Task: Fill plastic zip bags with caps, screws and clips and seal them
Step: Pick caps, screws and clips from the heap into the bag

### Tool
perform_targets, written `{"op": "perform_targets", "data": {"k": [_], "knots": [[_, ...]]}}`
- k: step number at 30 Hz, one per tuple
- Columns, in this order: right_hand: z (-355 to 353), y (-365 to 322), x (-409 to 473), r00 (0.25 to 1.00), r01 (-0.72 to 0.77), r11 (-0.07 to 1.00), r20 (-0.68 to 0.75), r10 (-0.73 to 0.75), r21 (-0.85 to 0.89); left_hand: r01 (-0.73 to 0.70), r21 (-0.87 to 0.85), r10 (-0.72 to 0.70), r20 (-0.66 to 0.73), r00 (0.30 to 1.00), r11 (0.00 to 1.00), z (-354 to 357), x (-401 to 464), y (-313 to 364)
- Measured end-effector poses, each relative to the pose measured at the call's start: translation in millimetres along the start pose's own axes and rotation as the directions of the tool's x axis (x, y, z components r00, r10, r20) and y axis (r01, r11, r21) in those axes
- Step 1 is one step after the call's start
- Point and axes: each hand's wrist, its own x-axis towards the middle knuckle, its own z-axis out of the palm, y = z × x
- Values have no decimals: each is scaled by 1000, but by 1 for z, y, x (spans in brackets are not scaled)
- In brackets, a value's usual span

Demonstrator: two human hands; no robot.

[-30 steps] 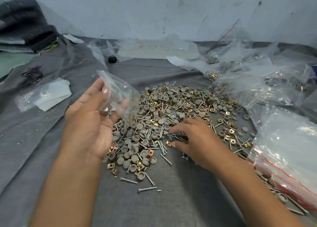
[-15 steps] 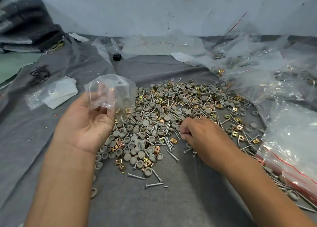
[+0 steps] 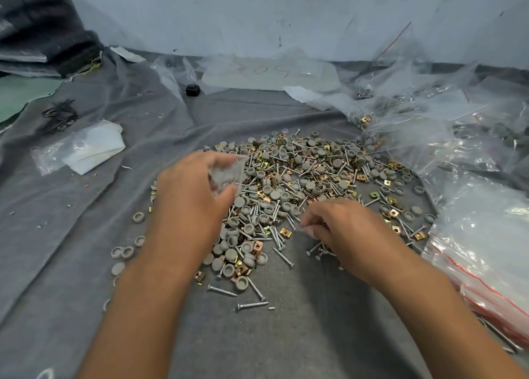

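Note:
A wide pile of grey caps, silver screws and brass clips [image 3: 300,178] lies on the grey cloth [image 3: 286,335]. My left hand [image 3: 189,198] is over the pile's left edge, back up, and grips a small clear zip bag [image 3: 227,172] between thumb and fingers. My right hand [image 3: 343,230] rests on the pile's near right edge, fingers curled and pinching small parts; which ones they are is hidden under the fingers. Several screws [image 3: 252,305] lie loose nearest me.
Filled zip bags with red seals [image 3: 486,252] are heaped at the right. More clear bags [image 3: 415,115] lie at the back right. A folded white bag [image 3: 91,146] and black clips [image 3: 58,115] are at the left. The wall stands close behind.
My left hand has turned palm down and lowered the bag from the air onto the pile's left edge. My right hand stays at the pile's near edge, picking.

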Motion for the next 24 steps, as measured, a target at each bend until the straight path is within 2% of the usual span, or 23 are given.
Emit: {"op": "perform_targets", "data": {"k": [5,9,19,21,24], "knots": [[5,3,10,976,16,986,-215,20,166,-14,17,12,102,995,1000,11,-3,4],[16,-4,19,981,15,981,-191,22,192,-40,27,36,135,990,999,18,-7,13],[31,-6,29,969,70,995,-241,-53,64,-60,54,51,149,988,997,26,-10,13],[30,-3,28,961,71,993,-272,-43,94,-69,54,60,146,987,996,27,-9,11],[19,-7,25,939,82,966,-343,7,244,-77,68,68,135,989,995,29,-9,10]]}}
